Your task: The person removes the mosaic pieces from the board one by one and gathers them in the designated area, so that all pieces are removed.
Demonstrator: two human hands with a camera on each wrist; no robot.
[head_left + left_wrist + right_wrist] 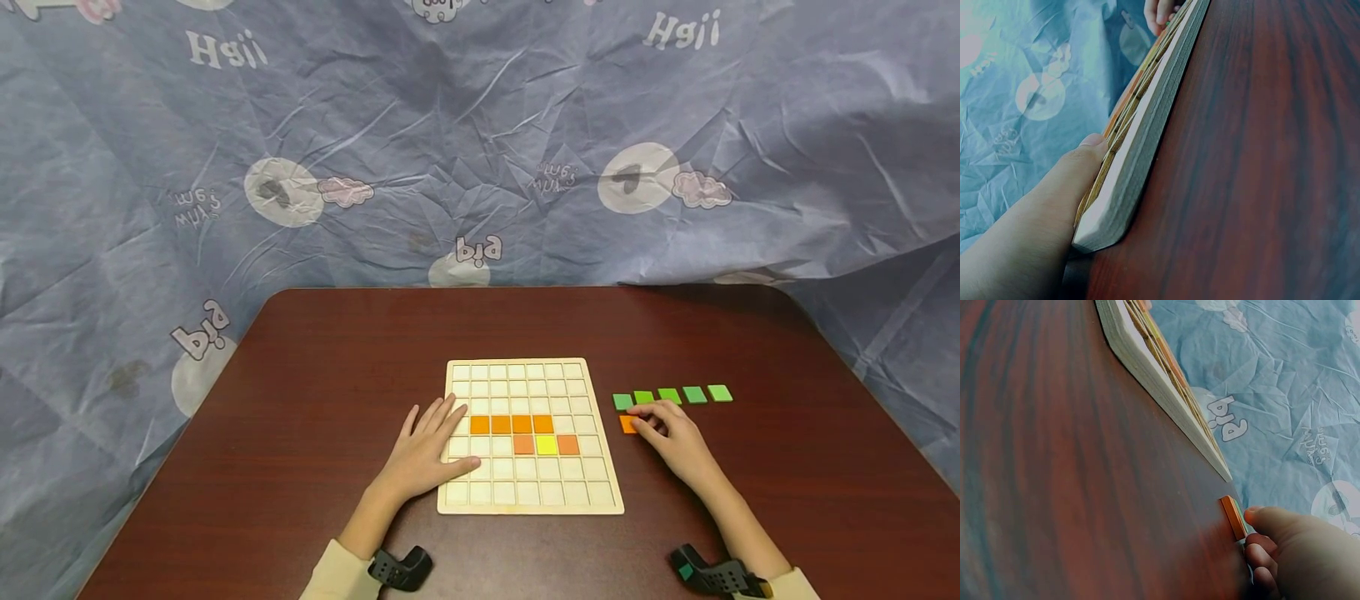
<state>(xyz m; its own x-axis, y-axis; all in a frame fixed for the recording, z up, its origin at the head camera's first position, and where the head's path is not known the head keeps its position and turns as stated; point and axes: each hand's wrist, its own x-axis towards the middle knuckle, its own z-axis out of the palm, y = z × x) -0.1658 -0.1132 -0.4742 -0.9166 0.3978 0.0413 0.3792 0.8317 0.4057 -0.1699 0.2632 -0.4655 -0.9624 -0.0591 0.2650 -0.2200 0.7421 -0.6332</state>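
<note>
A pale wooden grid board lies on the table. My left hand rests flat over its left edge, fingers spread and straight; in the left wrist view the thumb lies along the board's near side. Several orange tiles form a row on the board. Below them sit a yellow tile and two lighter orange tiles. Right of the board, my right hand pinches the right side of a loose orange tile with curled fingers and thumb, close over the table.
Several green tiles lie in a row just beyond my right hand. The dark wooden table ends at a back edge, where a grey-blue printed cloth hangs. Each wrist wears a black camera band.
</note>
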